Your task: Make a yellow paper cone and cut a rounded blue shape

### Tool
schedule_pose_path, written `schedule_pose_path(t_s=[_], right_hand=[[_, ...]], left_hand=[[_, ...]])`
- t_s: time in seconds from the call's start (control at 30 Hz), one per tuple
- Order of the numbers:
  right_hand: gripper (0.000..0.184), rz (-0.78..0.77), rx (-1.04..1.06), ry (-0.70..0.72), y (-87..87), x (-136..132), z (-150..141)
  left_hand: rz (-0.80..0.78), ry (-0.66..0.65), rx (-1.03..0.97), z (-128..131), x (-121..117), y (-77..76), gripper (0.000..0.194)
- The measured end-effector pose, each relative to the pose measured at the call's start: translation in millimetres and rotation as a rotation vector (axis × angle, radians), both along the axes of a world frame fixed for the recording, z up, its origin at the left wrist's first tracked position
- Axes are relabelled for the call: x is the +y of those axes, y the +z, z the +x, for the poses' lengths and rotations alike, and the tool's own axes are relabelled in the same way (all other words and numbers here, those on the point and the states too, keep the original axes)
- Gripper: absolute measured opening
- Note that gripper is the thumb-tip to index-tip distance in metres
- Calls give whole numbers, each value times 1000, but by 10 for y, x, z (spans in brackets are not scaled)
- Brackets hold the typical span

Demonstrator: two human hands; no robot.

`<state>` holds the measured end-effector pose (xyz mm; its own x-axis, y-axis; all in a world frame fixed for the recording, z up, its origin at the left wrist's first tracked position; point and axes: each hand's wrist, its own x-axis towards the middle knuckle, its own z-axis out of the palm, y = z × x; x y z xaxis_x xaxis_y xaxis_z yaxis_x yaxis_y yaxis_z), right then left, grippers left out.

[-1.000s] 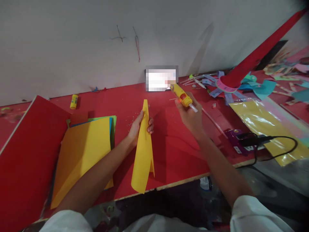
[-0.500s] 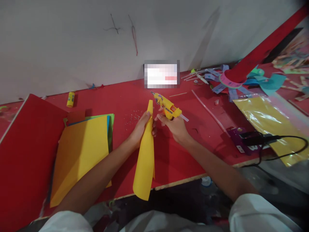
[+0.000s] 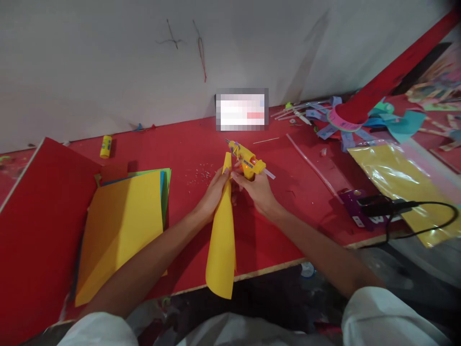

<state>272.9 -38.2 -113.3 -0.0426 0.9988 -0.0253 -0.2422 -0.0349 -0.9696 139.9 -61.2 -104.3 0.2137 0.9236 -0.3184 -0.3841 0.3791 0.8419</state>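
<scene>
A sheet of yellow paper rolled into a cone points its narrow end away from me, its wide end hanging over the table's front edge. My left hand is wrapped round its upper part, thumb on top. My right hand is closed on a yellow hot glue gun, whose nozzle points up and left past the cone's tip. The right thumb and forefinger also reach the cone's edge near the left thumb. Some fingers of both hands are hidden behind the paper.
Coloured sheets and a red board lie at left on the red table. A glue stick stands behind them. Toward the right are a clear stick, a plastic-wrapped yellow pack, a black cable and paper scraps.
The cone has shifted slightly right. My right hand has come in with the glue gun, moving slightly left, so its thumb and forefinger now meet the cone's edge.
</scene>
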Motion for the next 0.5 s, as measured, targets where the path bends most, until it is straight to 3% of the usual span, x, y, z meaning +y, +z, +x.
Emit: schedule_pose_path(t_s=[0.23, 0.5], right_hand=[[34, 23, -28, -109, -35, 40, 63], [44, -15, 82, -66, -20, 55, 63]], left_hand=[[-25, -63, -68, -22, 2, 49, 57], [-78, -153, -144, 4, -42, 86, 56]])
